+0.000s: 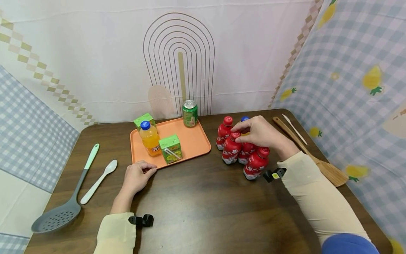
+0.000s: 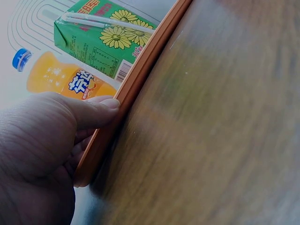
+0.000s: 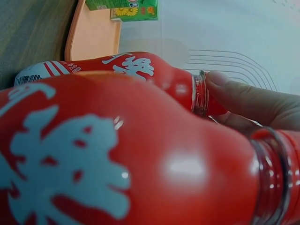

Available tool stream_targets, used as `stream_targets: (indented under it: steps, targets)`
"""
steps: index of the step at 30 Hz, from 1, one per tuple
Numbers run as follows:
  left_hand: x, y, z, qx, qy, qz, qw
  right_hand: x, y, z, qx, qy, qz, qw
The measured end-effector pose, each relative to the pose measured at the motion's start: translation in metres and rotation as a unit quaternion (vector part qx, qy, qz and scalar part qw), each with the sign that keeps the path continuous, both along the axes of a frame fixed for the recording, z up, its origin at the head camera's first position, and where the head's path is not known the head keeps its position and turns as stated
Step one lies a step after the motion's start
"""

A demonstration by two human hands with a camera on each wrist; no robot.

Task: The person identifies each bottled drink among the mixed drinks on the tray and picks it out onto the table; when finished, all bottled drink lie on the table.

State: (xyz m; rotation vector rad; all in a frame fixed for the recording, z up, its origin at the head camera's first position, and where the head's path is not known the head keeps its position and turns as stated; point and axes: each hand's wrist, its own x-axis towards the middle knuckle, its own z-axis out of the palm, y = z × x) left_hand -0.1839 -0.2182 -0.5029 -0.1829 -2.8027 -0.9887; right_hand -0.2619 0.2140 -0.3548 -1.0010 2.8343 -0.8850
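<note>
left hand (image 1: 137,175): resting at the near edge of the tray (image 1: 196,139); fingers loosely curled, thumb (image 2: 96,111) pressing against the rim, nothing being lifted. Left wrist view is confirming thumb contact on the rim (image 2: 140,75).
tray: orange, flat, likely stiff plastic and light; it is carrying a load, so it is probably sliding easily on the table (image 1: 203,208). Best hold is the rim.
on tray, near to far: green carton (image 1: 170,149) with straw at the near edge, orange bottle (image 1: 150,138) just left of it, second carton (image 1: 144,120) behind that, green can (image 1: 190,113) at the far right corner.
right hand (image 1: 260,133): right of the tray, reaching over the red bottle cluster; fingertips are pinching the cap of one red bottle (image 1: 232,147). Right wrist view is showing a finger (image 3: 248,98) on the cap/neck (image 3: 201,93).
red bottle: judging it full, so moderately heavy; rigid plastic, glossy sleeve looking slippery. The cap grip is fine for tipping, but the waist below the neck looks safer for lifting.
cluster: about four red bottles standing touching, right of the tray; nearest one (image 1: 256,163) is sitting by the wrist. A blue-capped bottle (image 1: 245,119) is showing behind the hand.
neighbours: packed tight, so they could topple if the gripped one is dragged.
far right of tray: wooden spatula (image 1: 317,162) lying beyond the cluster.
</note>
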Motion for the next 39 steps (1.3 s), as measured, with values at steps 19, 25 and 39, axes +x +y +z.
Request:
stream_targets:
  steps: [19, 25, 39]
  targets:
    - [0.002, 0.000, -0.002, 0.009, -0.007, -0.001, 0.9999, 0.008, 0.002, 0.007, 0.009, 0.005, -0.001, 1.000]
    - [0.001, 0.001, -0.001, 0.010, -0.006, 0.001, 0.9999, 0.017, -0.002, 0.020, -0.006, 0.030, -0.001, 1.000]
    - [0.000, -0.001, 0.000, 0.010, -0.008, -0.004, 0.9999, 0.048, -0.072, 0.048, -0.068, 0.099, 0.092, 0.989]
